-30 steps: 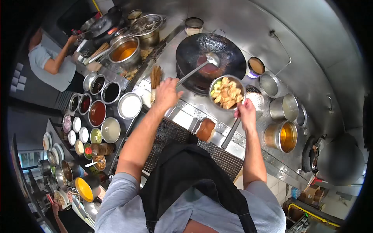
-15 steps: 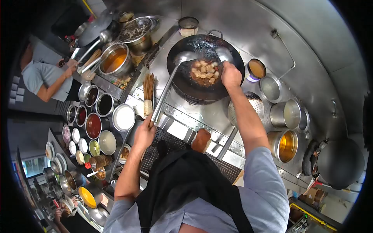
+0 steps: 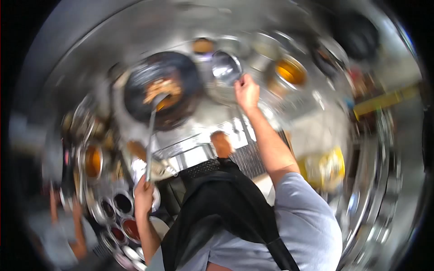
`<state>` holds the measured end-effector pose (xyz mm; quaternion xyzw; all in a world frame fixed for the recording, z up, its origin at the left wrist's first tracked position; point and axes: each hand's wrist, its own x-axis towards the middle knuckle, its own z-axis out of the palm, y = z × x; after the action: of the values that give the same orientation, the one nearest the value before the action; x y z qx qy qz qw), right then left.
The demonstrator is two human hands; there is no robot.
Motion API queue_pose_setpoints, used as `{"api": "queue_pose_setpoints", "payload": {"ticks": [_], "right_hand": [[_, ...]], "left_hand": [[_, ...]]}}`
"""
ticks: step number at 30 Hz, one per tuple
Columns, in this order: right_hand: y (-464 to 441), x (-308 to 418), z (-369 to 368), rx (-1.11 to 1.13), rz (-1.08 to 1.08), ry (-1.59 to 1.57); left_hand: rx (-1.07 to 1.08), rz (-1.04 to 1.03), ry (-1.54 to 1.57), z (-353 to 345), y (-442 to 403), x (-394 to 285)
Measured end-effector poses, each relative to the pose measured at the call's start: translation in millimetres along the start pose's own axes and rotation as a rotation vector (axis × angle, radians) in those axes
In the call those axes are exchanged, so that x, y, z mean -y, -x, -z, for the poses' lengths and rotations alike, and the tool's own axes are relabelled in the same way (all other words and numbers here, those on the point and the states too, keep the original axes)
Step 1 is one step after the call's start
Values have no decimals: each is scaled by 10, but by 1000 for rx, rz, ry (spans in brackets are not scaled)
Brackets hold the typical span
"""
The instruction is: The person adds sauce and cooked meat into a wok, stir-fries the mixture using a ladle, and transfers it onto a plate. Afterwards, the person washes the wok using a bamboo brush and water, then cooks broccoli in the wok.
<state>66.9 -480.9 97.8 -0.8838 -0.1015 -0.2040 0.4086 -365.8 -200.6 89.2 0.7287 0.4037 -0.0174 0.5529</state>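
Note:
My left hand [image 3: 144, 195] is closed round the long metal handle of a ladle [image 3: 151, 135]. The ladle's head rests among browned chunks of food [image 3: 159, 88] in the black wok [image 3: 132, 100]. To the right of the wok, my right hand [image 3: 247, 93] grips the edge of a shiny metal bowl [image 3: 226, 67], tilted so its inside shows. Motion blur hides whether anything is in the bowl. Below the bowl, a strainer is smeared and partly hidden by my right forearm.
Behind the bowl stands a tin of brown sauce [image 3: 203, 45]; a pot of amber liquid [image 3: 290, 72] is to the right. Sauce pots [image 3: 123, 203] crowd the lower left. A folded brown cloth [image 3: 221, 143] lies at the counter's front. Another person [image 3: 68, 237] is at far left.
My view has swung to the right. The right hand has moved the bowl out of the wok, to its right. The ladle's head has shifted from the wok's upper left onto the food.

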Motion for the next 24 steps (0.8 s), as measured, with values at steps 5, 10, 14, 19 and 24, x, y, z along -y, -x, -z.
{"api": "queue_pose_setpoints", "payload": {"ticks": [5,10,14,19,24], "right_hand": [[2158,-1575,1936,-573,-896,-263],[5171,-2007,3765,-1499,-1154,-441],[7224,-2022,4409,-1682,-1089,-458],[8164,-2380,4520,-1795,-1388,-599],[7126,-2710,4297,-1402,-1457,-940]], "left_hand": [[91,-90,-132,367,-631,179],[-1,-171,43,317,-1508,197],[46,-216,72,320,-2302,391],[18,-444,-500,761,-2172,207],[-224,-328,-800,594,-1514,-127]]}}
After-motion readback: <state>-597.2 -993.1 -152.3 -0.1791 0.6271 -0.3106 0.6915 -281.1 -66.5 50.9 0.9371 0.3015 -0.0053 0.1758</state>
